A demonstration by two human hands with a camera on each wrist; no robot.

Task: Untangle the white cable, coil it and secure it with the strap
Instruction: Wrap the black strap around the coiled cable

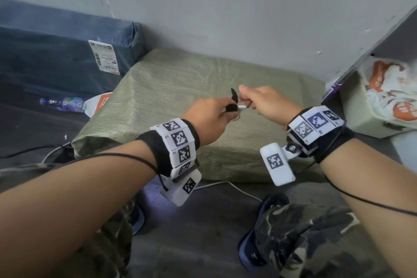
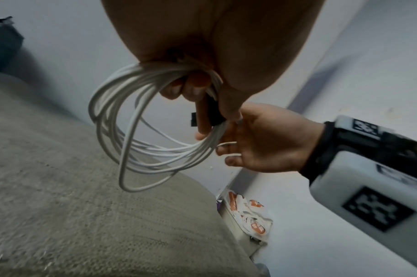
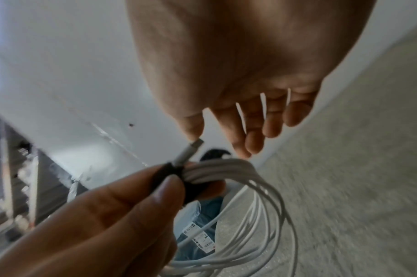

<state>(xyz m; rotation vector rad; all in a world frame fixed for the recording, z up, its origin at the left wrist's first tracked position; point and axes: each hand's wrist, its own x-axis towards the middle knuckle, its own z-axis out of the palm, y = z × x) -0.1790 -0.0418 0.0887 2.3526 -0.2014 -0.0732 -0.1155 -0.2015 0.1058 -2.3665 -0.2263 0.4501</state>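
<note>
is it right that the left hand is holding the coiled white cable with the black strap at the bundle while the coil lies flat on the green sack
Not quite. The left hand does hold the coiled white cable with the black strap at the bundle, but the coil hangs in the air above the green sack, not flat on it. The left wrist view shows this.

cable [image 2: 131, 131]: white
strap [image 3: 191, 189]: black
parcel [image 1: 203, 88]: olive-green weave
far-left parcel [image 1: 56, 58]: dark blue
trousers [image 1: 304, 232]: camouflage
wrist bands [image 1: 180, 140]: black-and-white squares
</note>
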